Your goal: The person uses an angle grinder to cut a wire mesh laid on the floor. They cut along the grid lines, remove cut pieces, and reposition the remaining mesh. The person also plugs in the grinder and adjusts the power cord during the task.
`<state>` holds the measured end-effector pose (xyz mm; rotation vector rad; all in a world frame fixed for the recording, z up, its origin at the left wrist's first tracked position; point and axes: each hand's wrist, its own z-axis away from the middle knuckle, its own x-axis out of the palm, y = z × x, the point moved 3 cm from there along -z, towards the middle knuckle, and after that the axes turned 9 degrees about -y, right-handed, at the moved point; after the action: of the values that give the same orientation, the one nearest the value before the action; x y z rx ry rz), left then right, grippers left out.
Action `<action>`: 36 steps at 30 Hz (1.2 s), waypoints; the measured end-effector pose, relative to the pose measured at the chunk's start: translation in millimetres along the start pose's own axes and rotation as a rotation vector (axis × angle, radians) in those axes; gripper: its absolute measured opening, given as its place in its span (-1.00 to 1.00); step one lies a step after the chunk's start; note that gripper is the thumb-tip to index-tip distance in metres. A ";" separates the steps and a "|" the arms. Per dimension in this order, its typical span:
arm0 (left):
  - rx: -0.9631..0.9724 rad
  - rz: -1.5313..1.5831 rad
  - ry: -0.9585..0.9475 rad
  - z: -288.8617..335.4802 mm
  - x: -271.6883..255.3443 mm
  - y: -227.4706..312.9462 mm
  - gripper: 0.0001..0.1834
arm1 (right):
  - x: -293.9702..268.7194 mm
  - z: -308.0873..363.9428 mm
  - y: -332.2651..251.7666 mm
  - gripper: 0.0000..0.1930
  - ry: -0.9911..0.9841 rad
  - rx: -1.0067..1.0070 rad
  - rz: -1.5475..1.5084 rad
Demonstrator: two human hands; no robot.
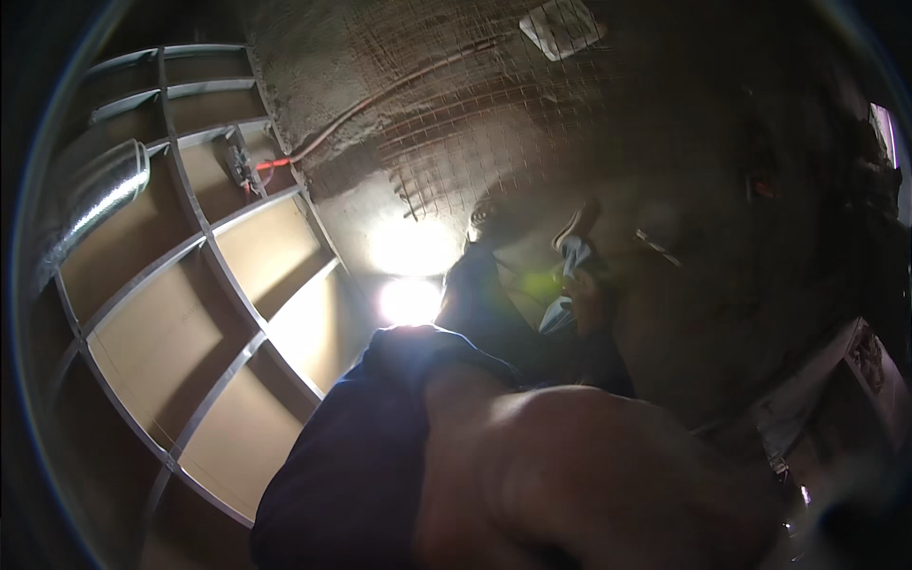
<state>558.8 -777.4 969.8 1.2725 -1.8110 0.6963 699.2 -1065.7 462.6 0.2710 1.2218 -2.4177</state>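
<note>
A large bare arm point(570, 456), its dark blue sleeve point(351, 446) at the left, crosses close in front and fills the lower middle. I take it for my left arm; its hand is not in view. Past it, in dim light, my right hand point(591, 296) appears closed around a pale bluish thing point(559, 315) that sticks out above and below the fingers. Its kind is too dark to make out. Below me are a leg in dark trousers point(470, 285), a light shoe point(483, 218) and a brown shoe point(577, 223).
A metal stud frame point(204, 228) with tan board stands along the left, with a shiny foil-wrapped duct point(104, 204). Two bright lights point(408, 299) glare beside the leg. Wire mesh point(475, 133), a reddish hose point(380, 100), a pale slab point(560, 27) and a thin stick point(658, 247) lie on the rough floor.
</note>
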 end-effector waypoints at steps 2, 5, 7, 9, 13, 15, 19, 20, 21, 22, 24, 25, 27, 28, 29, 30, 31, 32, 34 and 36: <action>-0.017 -0.113 0.018 -5.9 -16.5 -12.9 -0.86 | -7.3 -4.6 21.3 -0.68 -0.100 -0.057 -0.604; -0.143 -0.628 0.056 8.3 -52.3 -27.1 -0.87 | -42.8 -36.8 33.1 -0.63 -0.119 0.049 -0.292; -0.312 -1.146 0.274 44.6 -120.7 -31.6 -0.87 | -73.5 -54.6 30.2 -0.55 -0.063 0.196 0.260; -0.600 -1.480 0.593 110.4 -230.9 -35.4 -0.84 | -100.2 -63.2 33.6 -0.53 -0.107 0.212 0.144; -1.097 -1.375 1.142 290.3 -418.5 -48.6 -0.76 | -114.9 -52.4 58.7 -0.49 0.028 -0.006 0.479; -1.327 -1.497 1.172 368.0 -474.1 -57.9 -0.79 | -112.7 -49.3 83.4 -0.47 -0.060 -0.003 0.515; -1.566 -1.592 1.095 468.9 -575.4 -78.6 -0.84 | -118.4 -64.8 105.0 -0.44 -0.079 -0.017 0.497; -1.595 -1.636 1.058 484.2 -603.7 -79.5 -0.85 | -123.5 -69.0 104.8 -0.43 -0.103 0.019 0.482; -1.614 -1.680 1.009 496.6 -632.2 -78.3 -0.86 | -130.8 -71.6 99.8 -0.42 -0.108 -0.006 0.464; -1.593 -1.725 0.908 505.7 -659.8 -77.8 -0.87 | -137.2 -73.5 97.8 -0.44 -0.157 0.105 0.445; -1.659 -2.054 0.413 510.7 -718.0 -71.3 -0.87 | -146.9 -82.5 91.5 -0.48 -0.211 0.178 0.399; -1.531 -2.234 0.118 504.3 -748.8 -67.3 -0.86 | -148.8 -84.7 85.7 -0.48 -0.194 0.186 0.450; -1.385 -2.149 0.388 497.2 -797.9 -63.8 -0.82 | -150.2 -89.0 75.9 -0.48 -0.155 0.195 0.557; -1.306 -1.873 0.886 497.1 -818.8 -63.3 -0.77 | -149.1 -91.0 72.4 -0.49 -0.138 0.211 0.570; -1.220 -1.793 1.125 495.0 -830.5 -65.9 -0.75 | -148.1 -92.4 69.4 -0.51 -0.122 0.227 0.580; -1.123 -1.701 1.353 491.9 -838.1 -68.8 -0.72 | -146.2 -93.8 66.2 -0.52 -0.106 0.223 0.596; -1.072 -1.506 1.571 493.2 -838.8 -73.3 -0.67 | -145.1 -95.1 64.7 -0.52 -0.104 0.237 0.591; -1.100 -1.691 1.475 485.8 -836.6 -78.2 -0.59 | -144.3 -96.3 63.0 -0.53 -0.103 0.233 0.589; -1.299 -1.829 1.289 478.3 -829.9 -87.6 -0.40 | -142.8 -98.1 61.1 -0.54 -0.105 0.236 0.589; -1.356 -1.727 1.224 477.9 -825.3 -91.2 -0.33 | -143.5 -99.9 61.3 -0.55 -0.107 0.240 0.606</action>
<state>648.6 -776.0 16.0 0.6033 0.3139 -0.6436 853.6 -978.3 409.3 0.4943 0.6704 -2.0039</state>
